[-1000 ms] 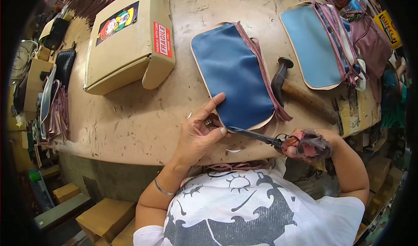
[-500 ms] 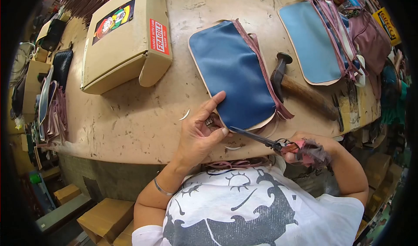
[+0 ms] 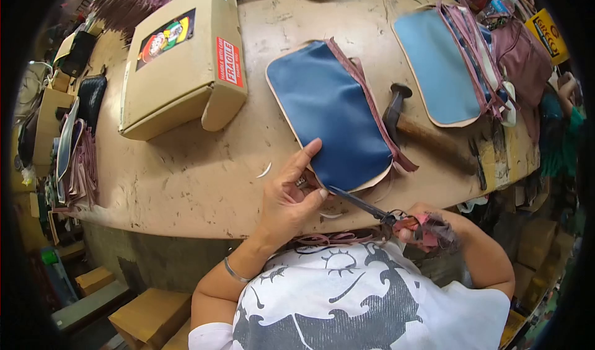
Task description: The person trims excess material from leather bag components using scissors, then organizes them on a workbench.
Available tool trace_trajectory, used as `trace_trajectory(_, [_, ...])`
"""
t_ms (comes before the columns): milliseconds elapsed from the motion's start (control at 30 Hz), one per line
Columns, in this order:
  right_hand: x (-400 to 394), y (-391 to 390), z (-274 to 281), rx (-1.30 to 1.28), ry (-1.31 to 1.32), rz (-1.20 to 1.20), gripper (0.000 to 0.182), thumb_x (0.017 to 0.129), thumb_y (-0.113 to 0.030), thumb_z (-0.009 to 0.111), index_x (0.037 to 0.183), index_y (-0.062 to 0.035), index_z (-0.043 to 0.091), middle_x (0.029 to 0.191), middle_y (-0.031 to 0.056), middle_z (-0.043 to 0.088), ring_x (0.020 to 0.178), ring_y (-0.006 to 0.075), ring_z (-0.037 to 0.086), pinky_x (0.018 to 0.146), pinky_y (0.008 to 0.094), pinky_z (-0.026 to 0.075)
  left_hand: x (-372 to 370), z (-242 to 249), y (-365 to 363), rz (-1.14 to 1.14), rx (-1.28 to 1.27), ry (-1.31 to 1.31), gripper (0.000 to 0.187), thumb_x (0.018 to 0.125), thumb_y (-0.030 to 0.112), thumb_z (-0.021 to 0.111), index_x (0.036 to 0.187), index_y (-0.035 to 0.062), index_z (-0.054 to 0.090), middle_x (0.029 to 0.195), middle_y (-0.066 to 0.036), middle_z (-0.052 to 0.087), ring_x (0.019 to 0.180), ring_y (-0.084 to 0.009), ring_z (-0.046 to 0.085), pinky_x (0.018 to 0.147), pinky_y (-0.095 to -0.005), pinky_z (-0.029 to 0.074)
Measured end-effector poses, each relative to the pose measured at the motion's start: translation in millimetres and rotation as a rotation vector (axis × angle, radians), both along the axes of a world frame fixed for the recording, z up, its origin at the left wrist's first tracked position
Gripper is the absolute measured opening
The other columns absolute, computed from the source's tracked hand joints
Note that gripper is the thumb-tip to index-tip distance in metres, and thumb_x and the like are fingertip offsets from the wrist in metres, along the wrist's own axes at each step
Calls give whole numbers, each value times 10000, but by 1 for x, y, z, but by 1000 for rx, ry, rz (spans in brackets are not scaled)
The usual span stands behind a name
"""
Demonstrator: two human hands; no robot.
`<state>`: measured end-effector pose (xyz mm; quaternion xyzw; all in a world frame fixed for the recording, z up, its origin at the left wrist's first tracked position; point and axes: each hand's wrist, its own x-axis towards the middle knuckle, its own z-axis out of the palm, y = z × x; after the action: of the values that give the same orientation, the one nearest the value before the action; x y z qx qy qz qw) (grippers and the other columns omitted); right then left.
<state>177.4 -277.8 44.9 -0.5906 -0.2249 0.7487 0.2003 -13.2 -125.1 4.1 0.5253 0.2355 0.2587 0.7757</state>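
Observation:
A dark blue piece (image 3: 328, 111) with a pale edge and a mauve zipper strip along its right side lies tilted over the table. My left hand (image 3: 291, 195) pinches its lower left corner between thumb and fingers. My right hand (image 3: 416, 227) is closed around the cloth-wrapped handles of dark scissors (image 3: 362, 205). The scissor blades reach the piece's bottom edge, close to my left thumb. Thin pale offcuts, one of them a curved sliver (image 3: 264, 170), lie near my left hand.
A hammer (image 3: 434, 139) lies right of the blue piece. Light blue pieces (image 3: 437, 71) with mauve strips are stacked beyond it. A cardboard box (image 3: 176, 65) stands at the back left of the table (image 3: 167, 189). Another person's hand (image 3: 566, 93) shows at the far right.
The view has shifted slightly. The scissors remain at the lower corner, and my left hand still holds the blue piece.

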Motion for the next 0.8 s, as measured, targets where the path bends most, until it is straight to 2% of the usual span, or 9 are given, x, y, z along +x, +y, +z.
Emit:
trace_trajectory(67, [-1, 0, -6, -3, -30, 41, 194, 774, -252, 543, 736, -62, 551, 487, -11, 447, 416, 47, 425, 353, 205, 292, -1, -1, -2, -6, -54, -21, 574, 691, -124, 478, 1223, -14, 295, 1118, -62, 374, 842, -110, 477, 750, -242, 454])
trace_trajectory(100, [-1, -6, -7, -70, 106, -180, 220, 768, -251, 547, 820, -38, 567, 488, -26, 440, 403, 46, 411, 361, 193, 306, -1, -1, -1, -6, -74, -31, 571, 693, -132, 468, 1224, -5, 302, 1132, -44, 342, 824, -100, 464, 754, -235, 443])
trace_trajectory(167, [1, 0, -6, -43, 27, 19, 266, 749, -266, 576, 849, -21, 563, 492, -41, 428, 400, 47, 412, 362, 179, 320, -2, -3, 0, -17, -28, -13, 579, 685, -127, 474, 1226, -2, 306, 1077, -33, 356, 793, -88, 448, 732, -213, 429])
trace_trajectory(267, [1, -7, -15, -50, 109, -83, 259, 738, -281, 595, 810, -35, 562, 499, -52, 418, 402, 42, 407, 355, 174, 317, -3, -5, 0, -22, 17, 5, 586, 678, -117, 488, 1225, -2, 310, 1020, -25, 364, 754, -80, 429, 713, -196, 416])
trace_trajectory(367, [-2, -4, -9, -42, 119, -101, 248, 739, -299, 597, 748, -58, 539, 502, -56, 412, 403, 32, 399, 349, 173, 307, -3, -4, 1, -26, 14, -9, 590, 692, -118, 501, 1231, -1, 291, 989, -31, 391, 812, -96, 459, 756, -224, 430])
trace_trajectory(500, [-3, -4, -4, -15, 159, -129, 284, 729, -345, 599, 689, -86, 489, 516, -61, 409, 404, 23, 377, 349, 166, 289, -2, -3, 3, -39, -19, -44, 580, 701, -107, 509, 1227, -22, 281, 1088, -50, 380, 924, -126, 460, 799, -243, 422])
trace_trajectory(533, [-4, -3, 2, 33, 100, -106, 297, 724, -358, 602, 757, -78, 511, 523, -59, 415, 403, 27, 371, 348, 166, 282, -1, -3, 4, -42, 38, -36, 576, 705, -104, 510, 1225, -30, 275, 1117, -60, 376, 971, -140, 448, 822, -256, 416])
trace_trajectory(667, [3, -10, -19, -9, 82, -89, 384, 728, -391, 584, 941, -80, 511, 507, -56, 409, 399, 36, 369, 341, 183, 278, 5, 5, 4, -36, -11, -74, 578, 706, -102, 508, 1228, -27, 273, 1080, -57, 400, 924, -122, 462, 809, -235, 412])
trace_trajectory(800, [6, -11, -28, 17, 197, -80, 313, 741, -398, 563, 820, -101, 505, 492, -55, 397, 394, 39, 365, 337, 189, 277, 9, 4, 2, 7, 61, -41, 568, 702, -104, 501, 1222, -27, 286, 1047, -56, 425, 902, -114, 468, 789, -232, 422])
